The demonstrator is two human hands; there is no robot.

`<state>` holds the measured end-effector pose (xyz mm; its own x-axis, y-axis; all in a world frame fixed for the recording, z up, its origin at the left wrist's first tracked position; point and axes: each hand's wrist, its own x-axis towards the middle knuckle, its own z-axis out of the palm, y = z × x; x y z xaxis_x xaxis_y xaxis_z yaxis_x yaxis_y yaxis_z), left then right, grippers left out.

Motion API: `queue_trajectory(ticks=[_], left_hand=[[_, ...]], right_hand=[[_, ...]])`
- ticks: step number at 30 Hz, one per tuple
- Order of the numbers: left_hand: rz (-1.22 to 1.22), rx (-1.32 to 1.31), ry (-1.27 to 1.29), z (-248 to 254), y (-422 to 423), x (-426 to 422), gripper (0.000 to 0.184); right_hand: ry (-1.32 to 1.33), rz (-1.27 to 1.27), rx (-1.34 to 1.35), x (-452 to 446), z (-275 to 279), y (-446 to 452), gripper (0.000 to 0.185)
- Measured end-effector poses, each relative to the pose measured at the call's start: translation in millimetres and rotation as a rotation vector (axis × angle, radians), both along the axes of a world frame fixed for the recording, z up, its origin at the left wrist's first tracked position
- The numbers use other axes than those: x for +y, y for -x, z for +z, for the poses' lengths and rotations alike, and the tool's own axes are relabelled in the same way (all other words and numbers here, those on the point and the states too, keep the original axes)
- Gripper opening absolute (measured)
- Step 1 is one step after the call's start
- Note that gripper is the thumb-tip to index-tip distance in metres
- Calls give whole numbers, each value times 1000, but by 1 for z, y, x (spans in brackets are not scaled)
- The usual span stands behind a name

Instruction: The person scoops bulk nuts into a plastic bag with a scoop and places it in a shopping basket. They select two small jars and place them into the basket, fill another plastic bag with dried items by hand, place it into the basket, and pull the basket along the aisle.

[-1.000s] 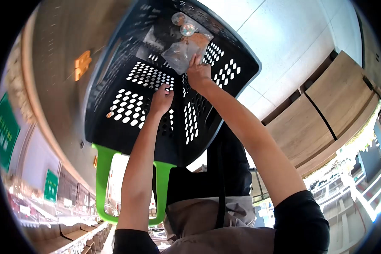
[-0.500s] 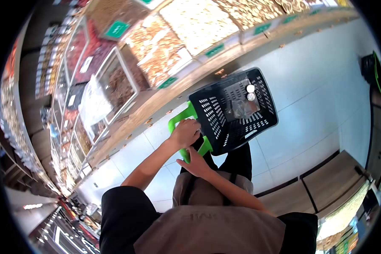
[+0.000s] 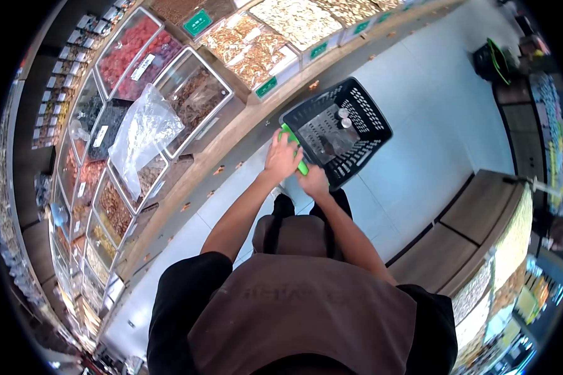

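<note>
A black shopping basket [image 3: 366, 107] with perforated walls is tilted in front of me, its opening facing up towards me. Its green handle [image 3: 303, 168] lies along the near rim. My left hand [image 3: 284, 156] wraps over the upper part of the handle, fingers partly hidden. Lower down, my right hand [image 3: 313, 182] grips the handle's other end, its fingertips out of sight. Inside the basket lie a clear plastic package [image 3: 329, 132] and two small round whitish objects [image 3: 344, 117], whose kind I cannot make out.
Left of the basket runs a wooden-edged counter [image 3: 231, 147] with clear bins of dried foods. A crumpled clear plastic bag [image 3: 147, 131] lies on the bin lids. Wooden cabinets [image 3: 441, 253] stand at right, and another dark basket [image 3: 491, 62] sits farther off.
The basket has shifted up and left in view, and its green handle now lies closer to the rim. Both my hands have moved up with it; the right now grips the handle more fully.
</note>
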<state>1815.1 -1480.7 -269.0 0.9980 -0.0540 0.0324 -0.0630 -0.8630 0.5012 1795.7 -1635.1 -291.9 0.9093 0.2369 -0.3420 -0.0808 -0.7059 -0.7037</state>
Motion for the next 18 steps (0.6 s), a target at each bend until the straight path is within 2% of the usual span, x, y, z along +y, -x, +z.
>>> queue_trajectory(ticks=[3, 8, 10, 11, 16, 18], left_hand=[[52, 116, -26, 6, -13, -15, 31], [78, 103, 7, -5, -24, -34, 36], [144, 92, 87, 2, -32, -42, 47], [157, 182, 80, 4, -33, -48, 63], [319, 187, 204, -3, -50, -84, 80], [440, 106, 666, -5, -54, -93, 75]], right_hand=[[42, 6, 56, -10, 5, -12, 43], [84, 88, 28, -31, 5, -32, 42], [56, 97, 36, -40, 4, -48, 40], [52, 82, 26, -43, 2, -55, 38], [-36, 42, 26, -62, -14, -89, 34], [-64, 20, 17, -65, -16, -99, 36]])
